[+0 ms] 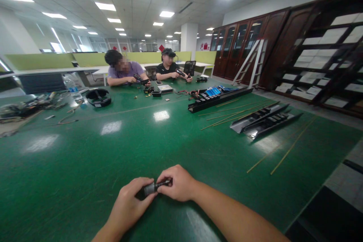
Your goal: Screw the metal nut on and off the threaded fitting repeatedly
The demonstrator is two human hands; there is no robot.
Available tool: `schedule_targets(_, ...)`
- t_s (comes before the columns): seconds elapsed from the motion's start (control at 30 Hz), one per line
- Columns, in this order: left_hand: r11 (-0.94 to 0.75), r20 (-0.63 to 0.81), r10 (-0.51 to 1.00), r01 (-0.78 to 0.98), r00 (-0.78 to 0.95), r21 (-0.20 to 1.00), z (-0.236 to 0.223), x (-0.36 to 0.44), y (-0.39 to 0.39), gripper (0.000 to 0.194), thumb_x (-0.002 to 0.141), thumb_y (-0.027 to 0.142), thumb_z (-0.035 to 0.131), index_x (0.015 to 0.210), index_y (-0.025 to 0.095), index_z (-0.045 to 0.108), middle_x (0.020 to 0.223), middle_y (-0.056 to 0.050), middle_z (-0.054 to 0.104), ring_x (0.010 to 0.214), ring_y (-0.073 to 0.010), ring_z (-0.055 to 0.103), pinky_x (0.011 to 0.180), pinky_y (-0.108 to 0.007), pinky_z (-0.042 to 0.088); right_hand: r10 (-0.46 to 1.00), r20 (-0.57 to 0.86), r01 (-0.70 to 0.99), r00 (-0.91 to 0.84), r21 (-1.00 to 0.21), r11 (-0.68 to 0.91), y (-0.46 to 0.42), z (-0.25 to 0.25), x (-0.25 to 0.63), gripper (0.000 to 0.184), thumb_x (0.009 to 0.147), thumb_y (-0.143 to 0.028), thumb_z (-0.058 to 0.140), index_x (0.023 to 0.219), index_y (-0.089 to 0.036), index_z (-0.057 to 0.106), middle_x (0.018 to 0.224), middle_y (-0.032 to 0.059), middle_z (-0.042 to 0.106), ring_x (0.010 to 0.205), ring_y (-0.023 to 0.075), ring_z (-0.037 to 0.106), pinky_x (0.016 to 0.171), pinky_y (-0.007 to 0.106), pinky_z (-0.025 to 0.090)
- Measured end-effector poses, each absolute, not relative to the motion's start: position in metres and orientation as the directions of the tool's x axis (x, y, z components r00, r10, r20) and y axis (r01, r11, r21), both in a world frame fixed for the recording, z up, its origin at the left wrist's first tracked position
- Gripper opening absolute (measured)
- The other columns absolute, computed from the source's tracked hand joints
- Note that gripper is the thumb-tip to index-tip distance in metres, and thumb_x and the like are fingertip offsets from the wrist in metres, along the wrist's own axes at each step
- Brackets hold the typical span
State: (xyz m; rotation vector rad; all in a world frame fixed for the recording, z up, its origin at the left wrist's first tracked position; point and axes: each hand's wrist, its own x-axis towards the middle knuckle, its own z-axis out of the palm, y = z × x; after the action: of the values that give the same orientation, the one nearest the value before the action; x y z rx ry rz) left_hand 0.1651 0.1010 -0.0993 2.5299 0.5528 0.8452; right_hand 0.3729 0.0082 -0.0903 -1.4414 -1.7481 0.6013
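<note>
Near the front edge of the green table (85,174), my left hand (129,202) is closed around a small grey and black cylindrical part (150,188), thumb and fingers on either side of it. My right hand (178,183) pinches the thin dark shaft (163,183) at the part's right end. Both hands meet just above the tabletop, with the part lying roughly level between them. My fingers hide some of it, and its exact kind is too small to make out.
Black metal channels (218,100) and shorter channels (255,119) lie to the right, among thin yellowish rods (292,147). A black headset (98,97) and tangled cables (22,107) are at the left. Two people (124,69) work with dark tools across the table. A stepladder (256,62) stands behind.
</note>
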Motion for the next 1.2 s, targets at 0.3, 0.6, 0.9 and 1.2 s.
schedule_targets(0.3,-0.845,0.477,0.48,0.24,0.737,0.478,-0.1021,0.1647,0.1032,0.026,0.083,0.033,0.073,0.107,0.027,0.065,0.099,0.0,0.072,0.09,-0.0172,0.07,0.082,-0.025,0.057,0.965,0.259,0.6,-0.048,-0.765,0.236,0.0071,-0.0875,0.3728,0.018,0.077,-0.028,0.068,0.091,-0.02,0.075,0.075,0.0001,0.071,0.063,0.012,0.061,0.06,0.02,0.042)
schedule_targets(0.6,-0.851,0.496,0.474,0.234,0.727,0.47,-0.1019,0.1636,0.1032,0.026,0.083,0.033,0.073,0.107,0.028,0.065,0.1,0.001,0.072,0.09,-0.0166,0.07,0.082,-0.024,0.058,0.969,0.245,0.583,-0.033,-0.782,0.218,0.0075,-0.0897,0.3733,0.018,0.078,-0.029,0.067,0.092,-0.02,0.075,0.074,0.0,0.07,0.06,0.0111,0.058,0.057,0.019,0.041)
schedule_targets(0.9,-0.85,0.493,0.481,0.246,0.725,0.466,-0.1005,0.1632,0.1036,0.026,0.083,0.034,0.073,0.107,0.027,0.066,0.099,0.0,0.073,0.089,-0.0179,0.07,0.081,-0.025,0.058,0.973,0.23,0.582,-0.031,-0.787,0.205,0.0083,-0.0905,0.375,0.019,0.076,-0.029,0.068,0.091,-0.02,0.075,0.069,-0.0009,0.067,0.056,0.0106,0.055,0.054,0.02,0.039)
schedule_targets(1.2,-0.856,0.513,0.478,0.247,0.713,0.454,-0.1016,0.1637,0.1035,0.026,0.082,0.034,0.073,0.106,0.027,0.067,0.098,-0.001,0.073,0.088,-0.019,0.071,0.081,-0.027,0.059,0.976,0.214,0.561,-0.033,-0.805,0.195,0.0096,-0.0956,0.3744,0.019,0.075,-0.028,0.07,0.091,-0.019,0.074,0.071,-0.0007,0.068,0.058,0.0105,0.056,0.054,0.019,0.038)
